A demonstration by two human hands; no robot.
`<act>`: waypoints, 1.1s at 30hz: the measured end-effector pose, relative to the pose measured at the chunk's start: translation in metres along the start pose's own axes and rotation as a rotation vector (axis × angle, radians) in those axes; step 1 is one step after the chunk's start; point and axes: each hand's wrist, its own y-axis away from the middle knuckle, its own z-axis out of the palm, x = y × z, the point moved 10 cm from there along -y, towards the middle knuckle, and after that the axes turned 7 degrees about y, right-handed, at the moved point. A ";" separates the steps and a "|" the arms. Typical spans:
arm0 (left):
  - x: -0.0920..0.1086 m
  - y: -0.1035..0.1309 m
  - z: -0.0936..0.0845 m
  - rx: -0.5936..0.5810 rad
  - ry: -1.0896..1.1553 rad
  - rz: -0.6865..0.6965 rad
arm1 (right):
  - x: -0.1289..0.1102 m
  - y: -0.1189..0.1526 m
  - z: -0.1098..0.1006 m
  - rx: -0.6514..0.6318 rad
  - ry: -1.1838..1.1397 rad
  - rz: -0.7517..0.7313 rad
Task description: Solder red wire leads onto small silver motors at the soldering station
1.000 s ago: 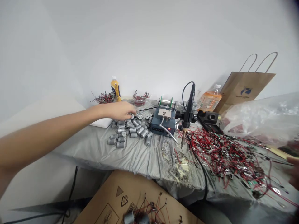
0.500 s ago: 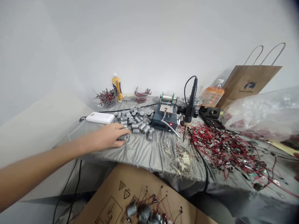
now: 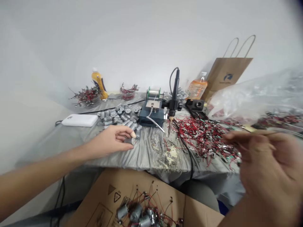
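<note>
My left hand [image 3: 113, 140] is over the near side of a pile of small silver motors [image 3: 123, 118]. Its thumb and fingers curl round one motor [image 3: 130, 141], whose end shows between the fingertips. On the right, my right hand [image 3: 270, 160] is close to the camera and blurred. Its thumb and forefinger are pinched together, and what they hold, if anything, I cannot make out. Beyond its fingertips spreads a heap of red wires with small metal and green parts [image 3: 205, 135]. Several motors with wires [image 3: 136, 212] lie in the cardboard box [image 3: 113, 179] below.
A soldering iron [image 3: 174, 94] points down in its stand beside a blue solder feeder [image 3: 151, 118]. Behind are a yellow bottle [image 3: 98, 83], an orange drink bottle [image 3: 197, 88] and a paper bag [image 3: 227, 74]. A white power bank [image 3: 80, 120] lies left; a clear plastic bag [image 3: 241, 101], right.
My left hand has lifted slightly from the pile and turned, showing the motor in its fingers. My right hand has come into view from the right edge. The camera view has shifted right.
</note>
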 end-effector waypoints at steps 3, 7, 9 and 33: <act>0.007 -0.017 0.035 -0.046 0.084 -0.018 | 0.006 0.001 0.015 -0.069 -0.119 0.007; 0.013 -0.032 0.060 -0.056 0.187 -0.050 | 0.012 0.006 0.034 -0.212 0.118 -0.015; 0.012 -0.036 0.067 -0.056 0.228 -0.079 | 0.020 0.008 0.043 -0.268 0.186 0.016; -0.010 -0.045 0.096 0.036 0.497 -0.048 | 0.001 0.027 0.104 -0.607 0.134 -0.061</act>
